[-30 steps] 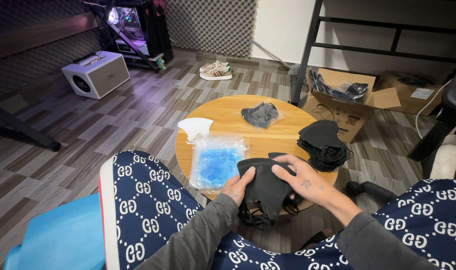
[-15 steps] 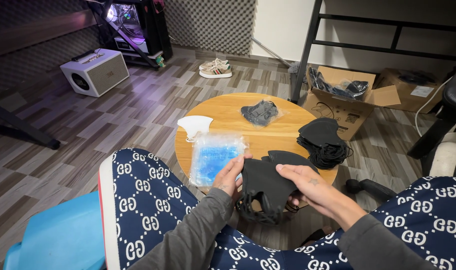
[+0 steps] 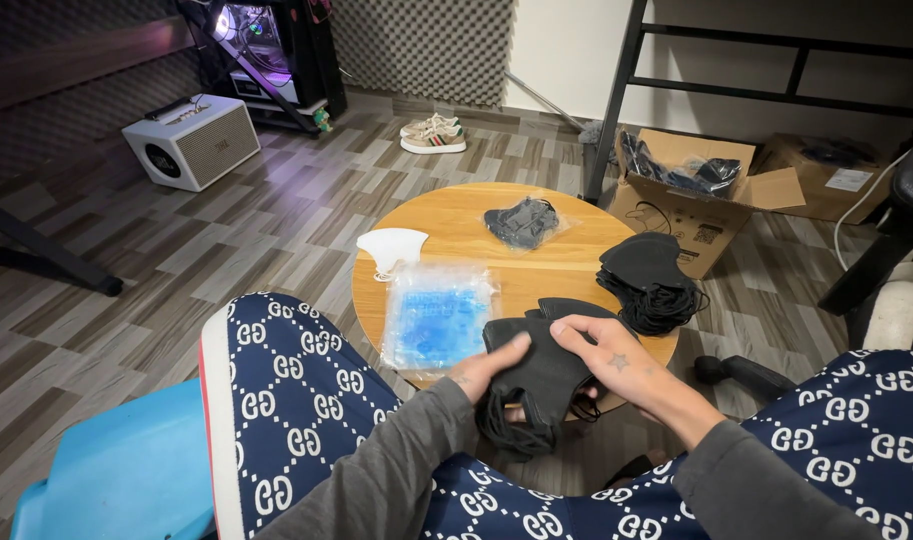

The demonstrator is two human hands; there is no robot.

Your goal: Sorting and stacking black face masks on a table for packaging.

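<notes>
The person sits with patterned navy knees drawn up on either side of a small round wooden tabletop (image 3: 456, 225), and both hands meet at its near edge over a bundle of black face masks (image 3: 538, 385). The left hand (image 3: 488, 368) has its fingers closed on the left side of the bundle, thumb on top; the right hand (image 3: 614, 362) lies across the upper right part with its fingers curled over the fabric, gripping it too. Ear loops dangle below the bundle, past the tabletop's rim. Just left of the hands, on the tabletop, lies a clear plastic pack of blue masks (image 3: 438, 317). Beyond that pack, at the far-left rim, sits a single white mask (image 3: 392, 247). On the right side of the tabletop is a loose stack of black masks (image 3: 648, 280), and at the far side a clear bag of dark masks (image 3: 523, 221). Off the tabletop's far-right edge an open cardboard box (image 3: 688, 190) stands on the wooden floor.
</notes>
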